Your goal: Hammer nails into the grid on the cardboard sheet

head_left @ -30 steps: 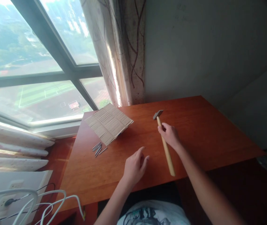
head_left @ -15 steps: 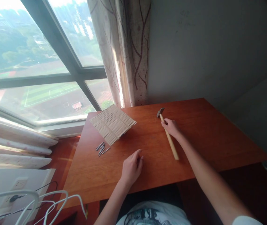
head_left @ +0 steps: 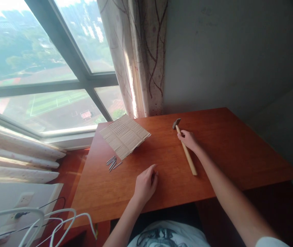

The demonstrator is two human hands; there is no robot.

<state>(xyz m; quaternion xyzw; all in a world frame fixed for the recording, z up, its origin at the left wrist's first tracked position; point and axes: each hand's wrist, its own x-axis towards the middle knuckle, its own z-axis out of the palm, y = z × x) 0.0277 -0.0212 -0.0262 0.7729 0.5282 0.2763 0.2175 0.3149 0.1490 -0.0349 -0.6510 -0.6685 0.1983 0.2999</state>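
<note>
Right hand (head_left: 188, 140) has fingers round that hammer (head_left: 186, 151) by its probably weighty head (head_left: 176, 123), left hand (head_left: 145, 183) curls (can't tell if clenched), I'd grab the stiff-looking handle (head_left: 190, 163) nearer its end.

Hammer (head_left: 188, 156): small dk metal head, long pale wood handle. Gripped just below head, R of ctr; head end far, butt end near & a bit further R.
</note>
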